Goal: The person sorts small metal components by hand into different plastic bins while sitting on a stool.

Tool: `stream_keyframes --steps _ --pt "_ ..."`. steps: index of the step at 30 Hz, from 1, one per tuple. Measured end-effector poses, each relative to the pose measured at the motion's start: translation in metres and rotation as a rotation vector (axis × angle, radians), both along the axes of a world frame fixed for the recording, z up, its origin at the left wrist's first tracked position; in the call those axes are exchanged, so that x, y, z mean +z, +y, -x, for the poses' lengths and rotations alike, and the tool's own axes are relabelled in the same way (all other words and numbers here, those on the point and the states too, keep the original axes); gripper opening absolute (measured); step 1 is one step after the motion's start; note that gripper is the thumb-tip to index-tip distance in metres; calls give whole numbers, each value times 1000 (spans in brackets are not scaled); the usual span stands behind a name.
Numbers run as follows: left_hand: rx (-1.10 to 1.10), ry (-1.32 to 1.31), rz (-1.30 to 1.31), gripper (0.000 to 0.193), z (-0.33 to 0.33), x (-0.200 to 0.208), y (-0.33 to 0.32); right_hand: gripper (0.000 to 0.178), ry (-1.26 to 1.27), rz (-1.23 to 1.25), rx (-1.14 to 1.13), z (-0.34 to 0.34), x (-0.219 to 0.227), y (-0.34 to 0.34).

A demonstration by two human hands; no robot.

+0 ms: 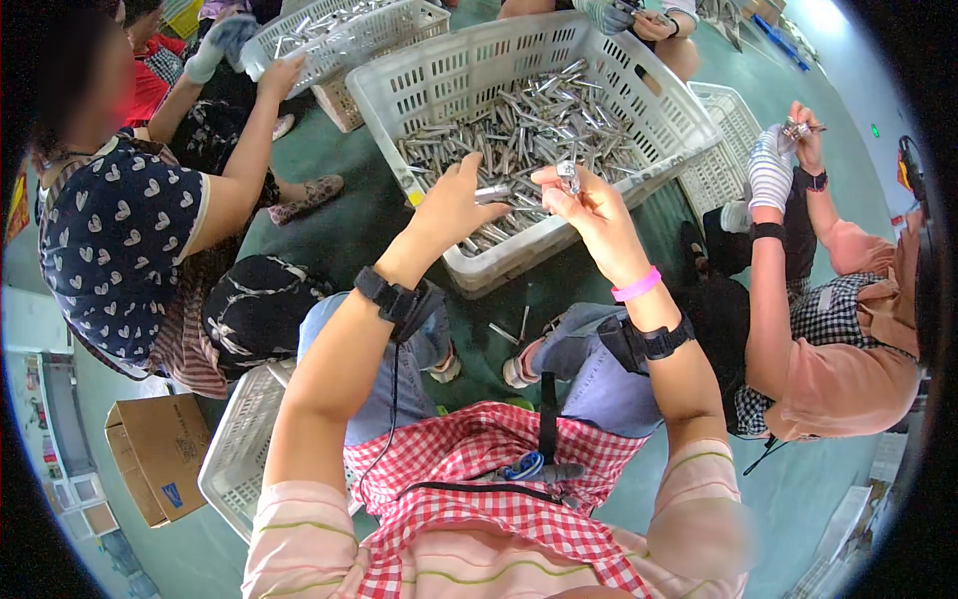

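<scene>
My left hand [446, 215] is over the near side of a large white plastic crate [539, 262], its thumb and forefinger apart. A short shiny metal piece [492, 193] sticks out between them, seemingly held by the fingers curled beneath, which are hidden. Just to the right, my right hand [596, 215] pinches a small silver metal fitting [569, 176] upright between thumb and fingertips. Its exact kind is too small to make out. Below both hands, the crate holds a heap of slim silver metal parts [529, 125].
Co-workers sit around: one at left with a bare arm [235, 205], one at right with a striped glove [768, 175], another's hands at the far side. A second crate [344, 45] stands far left. Two loose metal pieces [509, 329] lie on the floor. A cardboard box [158, 454] stands lower left.
</scene>
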State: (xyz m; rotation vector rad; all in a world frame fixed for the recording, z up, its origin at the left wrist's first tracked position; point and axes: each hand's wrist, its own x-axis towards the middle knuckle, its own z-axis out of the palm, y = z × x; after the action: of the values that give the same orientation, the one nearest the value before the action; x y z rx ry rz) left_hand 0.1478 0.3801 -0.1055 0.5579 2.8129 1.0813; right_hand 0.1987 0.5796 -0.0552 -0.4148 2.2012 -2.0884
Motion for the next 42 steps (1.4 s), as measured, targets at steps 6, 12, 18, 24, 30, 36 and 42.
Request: stream_keyframes --steps 6,12,18,24,30,36,42 --pt "-93 369 -499 17 -27 63 20 23 0 -39 28 -12 12 -1" --pt "-99 583 -529 17 -54 89 14 31 194 -143 -38 -20 20 -7" --pt "-93 596 -546 20 -55 93 11 31 302 -199 -65 -18 21 -3" --pt "-95 620 -519 19 -58 97 10 29 509 -319 -69 -16 30 -2" --pt "-119 676 -449 20 -58 97 7 28 568 -355 -99 -17 31 1" --pt "-184 819 -335 21 -53 100 3 27 612 -438 -106 -17 35 3" --pt "-239 806 -320 19 -50 104 1 27 667 -482 -120 -15 35 6"
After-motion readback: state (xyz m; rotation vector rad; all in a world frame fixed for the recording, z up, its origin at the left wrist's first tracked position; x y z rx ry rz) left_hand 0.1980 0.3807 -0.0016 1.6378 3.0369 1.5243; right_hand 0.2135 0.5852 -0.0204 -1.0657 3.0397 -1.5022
